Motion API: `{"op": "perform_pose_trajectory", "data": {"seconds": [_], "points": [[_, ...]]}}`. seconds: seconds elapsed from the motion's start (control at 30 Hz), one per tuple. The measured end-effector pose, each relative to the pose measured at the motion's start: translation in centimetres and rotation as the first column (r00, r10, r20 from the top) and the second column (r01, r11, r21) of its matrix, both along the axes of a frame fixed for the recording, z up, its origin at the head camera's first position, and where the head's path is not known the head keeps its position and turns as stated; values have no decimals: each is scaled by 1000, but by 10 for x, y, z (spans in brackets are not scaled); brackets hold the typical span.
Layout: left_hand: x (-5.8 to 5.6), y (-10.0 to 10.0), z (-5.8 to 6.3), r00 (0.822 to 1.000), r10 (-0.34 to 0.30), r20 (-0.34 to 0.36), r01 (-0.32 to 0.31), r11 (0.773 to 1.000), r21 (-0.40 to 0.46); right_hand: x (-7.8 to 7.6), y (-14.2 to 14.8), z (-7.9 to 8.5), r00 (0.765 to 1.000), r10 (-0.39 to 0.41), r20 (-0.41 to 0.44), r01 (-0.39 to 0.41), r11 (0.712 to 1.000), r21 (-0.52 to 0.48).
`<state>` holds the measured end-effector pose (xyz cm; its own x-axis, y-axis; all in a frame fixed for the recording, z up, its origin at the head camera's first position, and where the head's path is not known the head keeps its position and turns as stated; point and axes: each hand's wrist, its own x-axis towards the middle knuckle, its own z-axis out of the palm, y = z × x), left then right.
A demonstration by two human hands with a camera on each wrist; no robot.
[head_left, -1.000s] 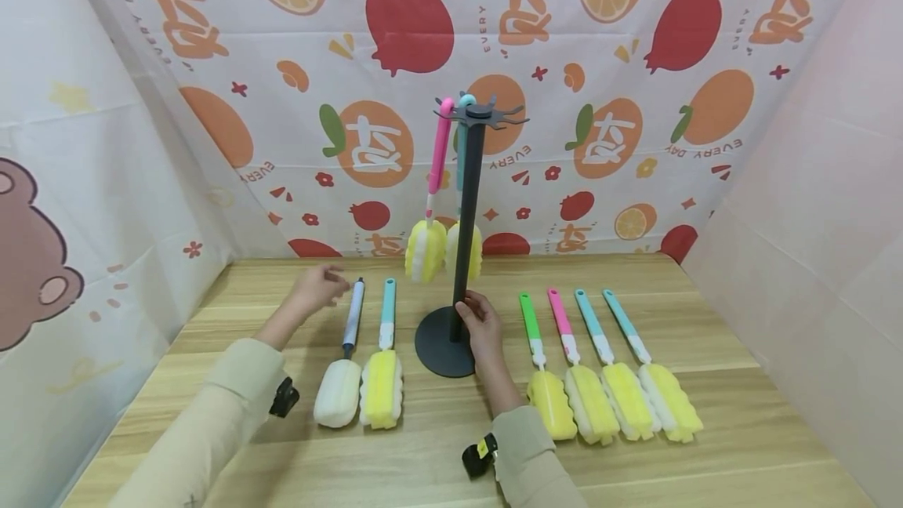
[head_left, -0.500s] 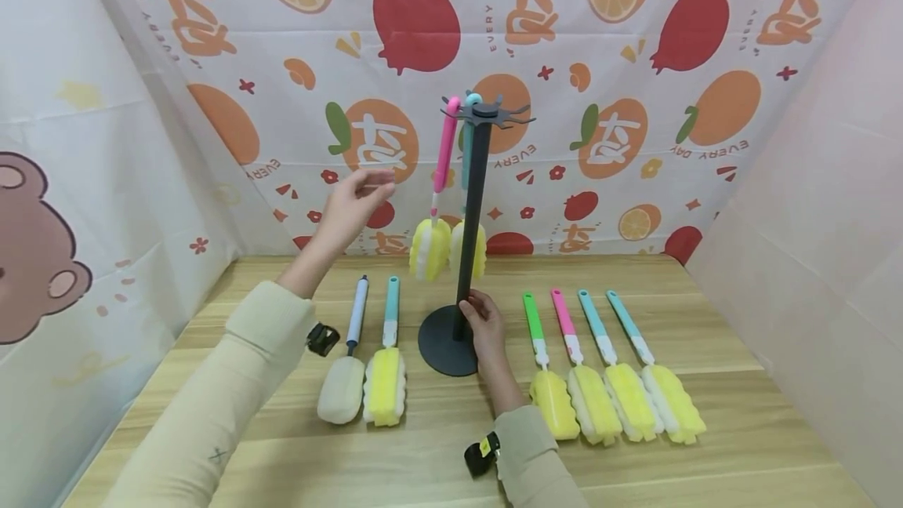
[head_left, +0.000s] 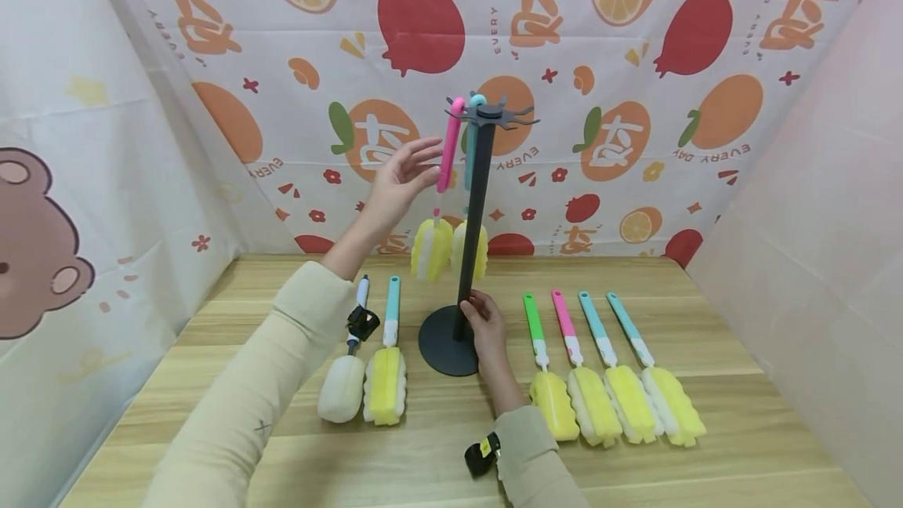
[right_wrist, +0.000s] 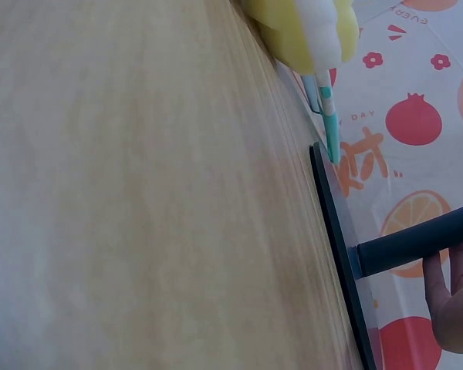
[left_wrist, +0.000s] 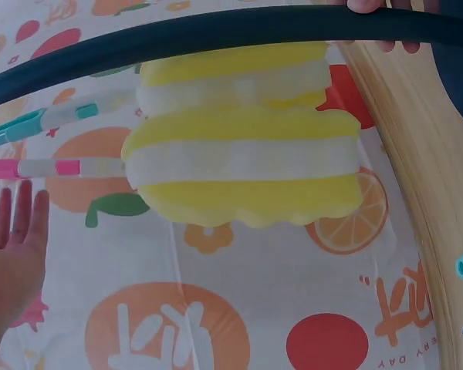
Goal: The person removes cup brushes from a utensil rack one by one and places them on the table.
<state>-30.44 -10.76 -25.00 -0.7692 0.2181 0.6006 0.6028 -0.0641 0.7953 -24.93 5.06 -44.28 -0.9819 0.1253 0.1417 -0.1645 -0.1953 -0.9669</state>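
Note:
A black stand (head_left: 476, 218) with a ring of hooks on top rises from a round base. My right hand (head_left: 489, 335) grips its pole low down; fingers (right_wrist: 436, 274) lie against the pole in the right wrist view. Two sponge brushes hang from the hooks: one with a pink handle (head_left: 451, 147), and one with a teal handle (head_left: 471, 159) partly behind the pole. My left hand (head_left: 404, 179) is raised beside the pink handle, its fingers extended. The left wrist view shows those fingers (left_wrist: 21, 216) close under the pink handle; whether they touch it I cannot tell.
Left of the base lie a white-headed brush (head_left: 342, 390) and a teal-handled brush (head_left: 385, 386). Several more brushes lie to the right, among them a green-handled one (head_left: 553, 406). A fruit-print cloth (head_left: 317, 116) hangs behind the wooden table (head_left: 712, 335).
My left hand has risen from beside the white-headed brush and moved right to the hanging pink handle. My right hand stays on the pole. The brushes keep their places.

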Motion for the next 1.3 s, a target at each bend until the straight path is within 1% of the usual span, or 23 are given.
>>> {"op": "perform_pose_trajectory", "data": {"seconds": [0.07,0.13,0.2,0.37,0.63,0.83,1.07,1.3], "points": [[-1,2,-1,1000,-16,1,16,1000,0,2,0,3,1000,1,-1,-1,1000,-1],[-2,4,-2,1000,-19,3,19,1000,-2,3,0,3,1000,1,1,-1,1000,-6],[-2,5,-2,1000,-20,5,20,1000,-3,-2,0,-3,1000,0,2,0,1000,-9],[-1,8,-3,1000,-23,-15,23,1000,3,-16,0,-22,1000,-13,7,13,1000,-19],[1,10,-3,999,13,-36,-13,1000,2,-17,0,-24,1000,-25,6,25,1000,-13],[2,11,-4,998,37,-47,-37,999,3,-16,1,-24,1000,-19,2,19,1000,-15],[2,11,-3,998,30,-50,-28,999,30,-15,1,-23,1000,7,-3,-7,999,-32],[5,12,0,999,30,-41,-28,999,46,-15,2,-23,1000,-1,4,1,1000,-16]]}}
